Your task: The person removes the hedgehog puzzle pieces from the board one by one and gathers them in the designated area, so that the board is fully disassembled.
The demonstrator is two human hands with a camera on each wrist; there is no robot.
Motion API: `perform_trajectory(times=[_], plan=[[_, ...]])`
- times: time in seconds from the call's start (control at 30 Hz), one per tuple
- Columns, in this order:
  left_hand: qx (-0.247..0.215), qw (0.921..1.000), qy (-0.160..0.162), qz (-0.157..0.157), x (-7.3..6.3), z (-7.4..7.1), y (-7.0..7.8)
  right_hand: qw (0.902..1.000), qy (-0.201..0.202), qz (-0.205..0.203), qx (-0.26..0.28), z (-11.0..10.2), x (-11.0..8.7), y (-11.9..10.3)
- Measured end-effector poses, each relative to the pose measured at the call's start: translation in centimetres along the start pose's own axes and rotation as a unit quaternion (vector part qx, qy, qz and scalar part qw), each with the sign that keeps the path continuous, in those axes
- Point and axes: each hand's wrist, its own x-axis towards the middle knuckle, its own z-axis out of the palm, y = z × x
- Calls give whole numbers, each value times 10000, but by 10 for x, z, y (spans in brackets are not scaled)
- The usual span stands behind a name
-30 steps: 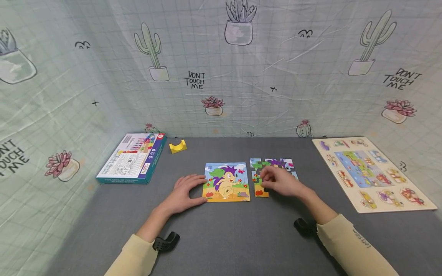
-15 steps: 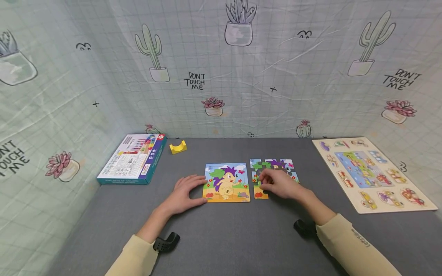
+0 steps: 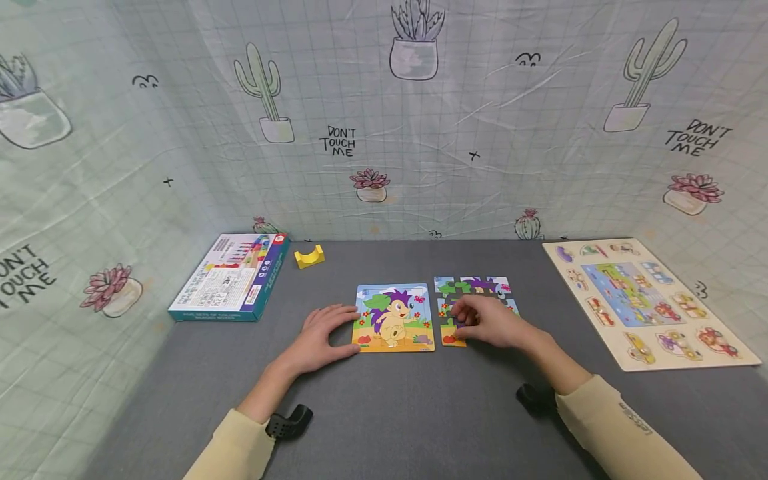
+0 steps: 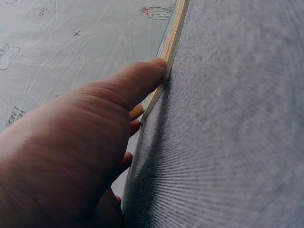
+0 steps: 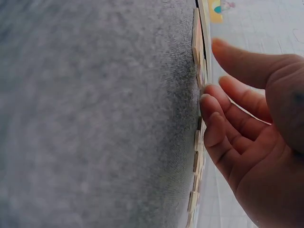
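A square picture board (image 3: 393, 318) with a purple-spined hedgehog lies flat on the grey table. My left hand (image 3: 322, 339) rests at its left edge, fingers spread and the thumb near the lower left corner; in the left wrist view the thumb (image 4: 137, 80) touches the board's edge. Just right of the board lies a partly joined jigsaw puzzle (image 3: 446, 285) of the same picture. My right hand (image 3: 489, 320) is over its lower part and hides several pieces. In the right wrist view its fingertips (image 5: 209, 97) touch the pieces, the thumb stands apart, and nothing shows between them.
A flat teal-edged box (image 3: 225, 277) lies at the back left, a yellow arch-shaped block (image 3: 309, 257) beside it. On the right is a wooden peg-style puzzle board (image 3: 612, 333) with several shaped pieces. A printed cloth (image 3: 444, 193) hangs behind the table.
My right hand has moved slightly over the jigsaw's lower left pieces, and its thumb has parted from the fingers. The left hand has stayed on the board's edge.
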Motion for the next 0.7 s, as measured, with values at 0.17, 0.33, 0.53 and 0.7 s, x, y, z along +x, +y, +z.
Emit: perform_trajectory(times=[0.17, 0.33, 0.53, 0.7], plan=[[4, 10000, 30, 15, -1, 0, 0, 9995, -175, -85, -250, 0, -2, -2], [2, 10000, 33, 24, -1, 0, -1, 9989, -227, -90, -405, 1, -3, -3], [-3, 10000, 16, 35, 0, -1, -1, 9987, -239, -111, -445, 2, -3, -2], [32, 10000, 4, 33, 0, -1, 0, 9985, -238, -173, -470, 2, -3, -2]])
